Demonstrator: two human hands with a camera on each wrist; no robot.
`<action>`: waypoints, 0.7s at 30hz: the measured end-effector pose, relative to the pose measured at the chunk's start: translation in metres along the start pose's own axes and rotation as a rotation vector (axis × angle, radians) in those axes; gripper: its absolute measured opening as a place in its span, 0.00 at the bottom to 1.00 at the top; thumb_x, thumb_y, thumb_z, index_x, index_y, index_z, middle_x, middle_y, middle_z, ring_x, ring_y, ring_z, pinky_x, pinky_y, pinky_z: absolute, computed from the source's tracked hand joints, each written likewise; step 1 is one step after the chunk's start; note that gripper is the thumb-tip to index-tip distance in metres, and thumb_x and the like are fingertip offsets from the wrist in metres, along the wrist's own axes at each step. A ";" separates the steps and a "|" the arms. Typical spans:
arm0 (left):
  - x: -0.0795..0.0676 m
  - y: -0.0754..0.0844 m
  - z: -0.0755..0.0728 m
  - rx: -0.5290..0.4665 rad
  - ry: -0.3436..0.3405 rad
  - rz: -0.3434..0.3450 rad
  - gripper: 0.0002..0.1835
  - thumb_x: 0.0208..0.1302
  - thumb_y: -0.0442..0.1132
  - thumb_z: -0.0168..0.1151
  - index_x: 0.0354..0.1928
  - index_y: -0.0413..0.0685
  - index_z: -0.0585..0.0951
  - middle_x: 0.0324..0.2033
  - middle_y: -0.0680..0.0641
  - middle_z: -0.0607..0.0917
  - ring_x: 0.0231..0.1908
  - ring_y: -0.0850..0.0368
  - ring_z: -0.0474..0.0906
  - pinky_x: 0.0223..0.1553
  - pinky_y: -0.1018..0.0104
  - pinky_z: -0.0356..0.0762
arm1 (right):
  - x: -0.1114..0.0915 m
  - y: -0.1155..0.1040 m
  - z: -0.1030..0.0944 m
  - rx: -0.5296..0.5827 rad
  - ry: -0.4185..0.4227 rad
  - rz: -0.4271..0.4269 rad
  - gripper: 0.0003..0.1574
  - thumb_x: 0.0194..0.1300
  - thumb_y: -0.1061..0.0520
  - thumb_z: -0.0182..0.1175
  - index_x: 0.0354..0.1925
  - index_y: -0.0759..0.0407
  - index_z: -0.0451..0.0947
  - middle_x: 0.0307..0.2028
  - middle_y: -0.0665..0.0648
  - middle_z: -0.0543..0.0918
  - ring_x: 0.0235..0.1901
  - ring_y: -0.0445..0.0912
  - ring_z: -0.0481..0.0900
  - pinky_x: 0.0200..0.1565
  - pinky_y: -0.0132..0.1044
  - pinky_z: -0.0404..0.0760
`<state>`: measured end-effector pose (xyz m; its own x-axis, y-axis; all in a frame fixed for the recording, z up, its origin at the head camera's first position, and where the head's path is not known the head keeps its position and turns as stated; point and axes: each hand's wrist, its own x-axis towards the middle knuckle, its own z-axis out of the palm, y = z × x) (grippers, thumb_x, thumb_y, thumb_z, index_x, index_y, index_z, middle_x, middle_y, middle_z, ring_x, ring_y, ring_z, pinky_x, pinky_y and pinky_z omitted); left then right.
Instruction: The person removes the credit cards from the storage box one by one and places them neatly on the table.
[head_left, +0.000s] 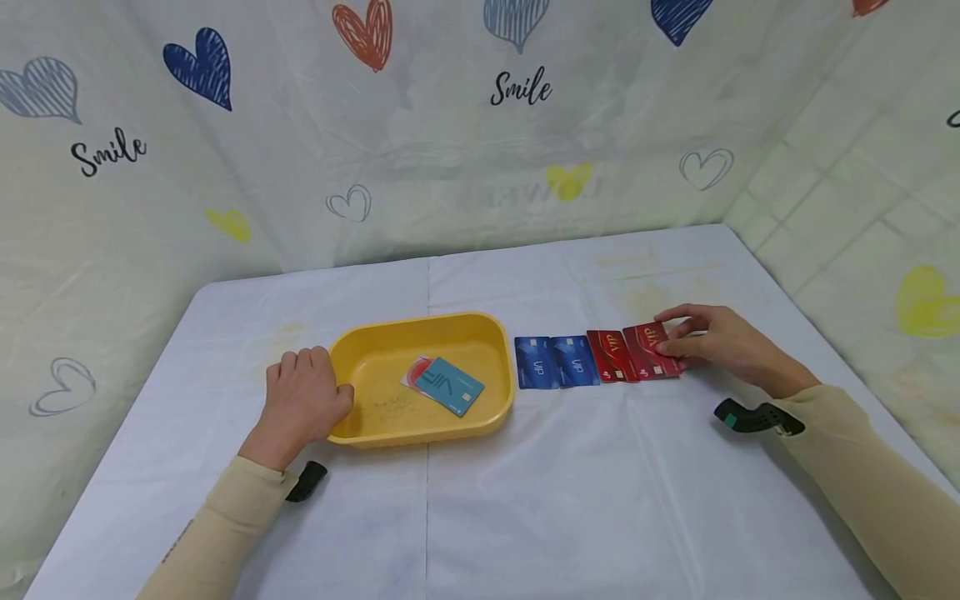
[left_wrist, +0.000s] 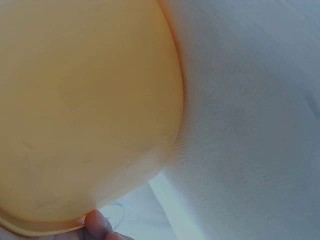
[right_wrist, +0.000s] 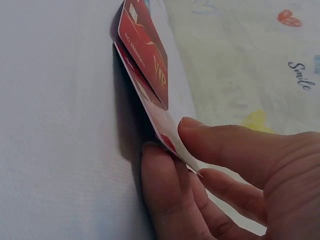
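My left hand [head_left: 298, 408] grips the left end of a yellow plastic tray [head_left: 375, 362], fingers over the rim. The left wrist view shows the tray's outer wall [left_wrist: 95, 105], with fingertips [left_wrist: 98, 224] at its edge. Inside the tray a teal card [head_left: 456, 390] partly covers a white and red card [head_left: 413, 371]. At the right end of a row of cards, my right hand [head_left: 723, 346] pinches a red card [head_left: 651, 352] between thumb and fingers. Its near edge is tilted up in the right wrist view, beside another red VIP card [right_wrist: 145, 55].
Left of the pinched card, a second red card [head_left: 611, 358] and two blue VIP cards, one of them the end card [head_left: 534, 367], lie side by side by the tray. A white cloth [head_left: 540, 500] covers the table. Behind hangs a curtain [head_left: 450, 125] printed with hearts.
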<state>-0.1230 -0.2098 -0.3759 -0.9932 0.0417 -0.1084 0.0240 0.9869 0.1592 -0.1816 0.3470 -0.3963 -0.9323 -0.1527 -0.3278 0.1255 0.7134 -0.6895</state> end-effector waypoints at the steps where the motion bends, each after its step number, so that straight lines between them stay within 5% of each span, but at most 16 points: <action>1: 0.000 0.000 0.000 -0.001 -0.001 -0.001 0.13 0.64 0.42 0.48 0.37 0.36 0.66 0.31 0.40 0.68 0.37 0.42 0.60 0.45 0.48 0.56 | 0.000 0.000 0.000 -0.007 -0.004 0.001 0.42 0.68 0.43 0.66 0.72 0.59 0.67 0.57 0.67 0.76 0.51 0.55 0.79 0.41 0.32 0.85; 8: 0.000 0.000 0.000 -0.010 -0.003 -0.001 0.13 0.64 0.42 0.48 0.37 0.37 0.66 0.31 0.40 0.68 0.37 0.42 0.60 0.45 0.48 0.56 | 0.000 0.000 -0.004 -0.061 -0.018 0.004 0.45 0.68 0.38 0.65 0.73 0.59 0.66 0.60 0.70 0.75 0.52 0.55 0.80 0.41 0.33 0.84; 16: -0.003 -0.001 -0.002 -0.017 0.004 0.004 0.13 0.64 0.42 0.47 0.37 0.36 0.66 0.31 0.40 0.68 0.37 0.42 0.60 0.45 0.48 0.55 | -0.005 -0.005 -0.008 -0.104 -0.002 0.002 0.41 0.70 0.39 0.64 0.69 0.61 0.68 0.56 0.70 0.79 0.38 0.46 0.86 0.40 0.34 0.84; 21: -0.002 -0.001 -0.002 -0.017 0.003 0.008 0.13 0.64 0.42 0.47 0.37 0.36 0.66 0.31 0.40 0.68 0.37 0.41 0.60 0.45 0.48 0.56 | -0.010 -0.010 -0.011 -0.105 0.008 -0.017 0.38 0.70 0.39 0.64 0.68 0.59 0.70 0.54 0.67 0.82 0.39 0.46 0.87 0.41 0.34 0.83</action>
<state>-0.1209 -0.2109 -0.3740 -0.9933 0.0489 -0.1046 0.0298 0.9838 0.1769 -0.1778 0.3493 -0.3792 -0.9365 -0.1602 -0.3118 0.0743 0.7786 -0.6231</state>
